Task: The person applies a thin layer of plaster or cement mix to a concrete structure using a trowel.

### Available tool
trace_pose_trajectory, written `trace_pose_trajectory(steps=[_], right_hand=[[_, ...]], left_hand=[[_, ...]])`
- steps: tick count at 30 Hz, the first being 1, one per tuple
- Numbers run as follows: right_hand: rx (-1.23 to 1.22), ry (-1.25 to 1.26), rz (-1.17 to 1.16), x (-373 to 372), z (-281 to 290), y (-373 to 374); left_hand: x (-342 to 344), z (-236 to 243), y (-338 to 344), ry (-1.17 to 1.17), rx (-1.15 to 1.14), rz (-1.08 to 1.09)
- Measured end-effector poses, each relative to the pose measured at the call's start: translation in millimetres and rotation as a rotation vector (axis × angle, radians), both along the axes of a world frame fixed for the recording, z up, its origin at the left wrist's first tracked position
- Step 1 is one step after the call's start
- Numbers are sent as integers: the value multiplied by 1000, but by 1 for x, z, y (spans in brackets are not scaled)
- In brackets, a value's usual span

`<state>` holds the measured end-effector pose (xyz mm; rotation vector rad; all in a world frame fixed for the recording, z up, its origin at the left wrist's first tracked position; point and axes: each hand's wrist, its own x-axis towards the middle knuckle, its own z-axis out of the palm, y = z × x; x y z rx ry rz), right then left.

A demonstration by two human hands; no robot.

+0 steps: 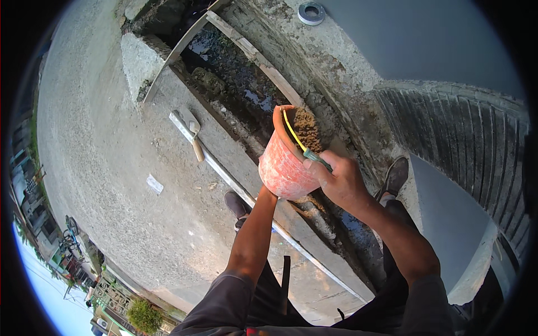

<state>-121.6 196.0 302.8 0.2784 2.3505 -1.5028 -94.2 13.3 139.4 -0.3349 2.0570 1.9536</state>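
Note:
An orange bucket (287, 168) smeared with pale cement hangs over a drainage ditch, tipped to the right. Brown, damp-looking sand (307, 130) shows inside its mouth. My right hand (343, 178) is closed round the green grip (318, 159) of the yellow wire handle (293, 132), at the near side of the rim. From below, my left hand (267, 196) reaches behind the bucket's base and holds it up; its fingers are hidden there. On the concrete to the left lies a trowel (188, 130) with a wooden handle.
The ditch (246, 89) holds wet debris and water, with boards (255, 54) along it. My shoes (397, 175) straddle it. A long straight bar (232, 182) lies along the left edge. A tape roll (311, 13) and a ribbed concrete ramp (448, 123) are at right.

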Motion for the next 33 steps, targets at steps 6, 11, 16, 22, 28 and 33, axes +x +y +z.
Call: trace_pose_trajectory(steps=[6,11,16,22,28,33], right_hand=[[28,-142,49,17,67,-48],[119,-221,153,33,136,-100],[46,-208,55,48,193,-168],[225,-190,112,40,248,-216],[176,-58,266,-11,252,-219],[65,-4,332,-95,229,-206]], left_hand=[[15,58,-47,76,34,47],[33,116,-104,134,71,82],[46,169,-175,180,119,98],[46,231,-237,216,157,101],[11,252,-252,271,121,67],[-74,247,-210,279,28,28]])
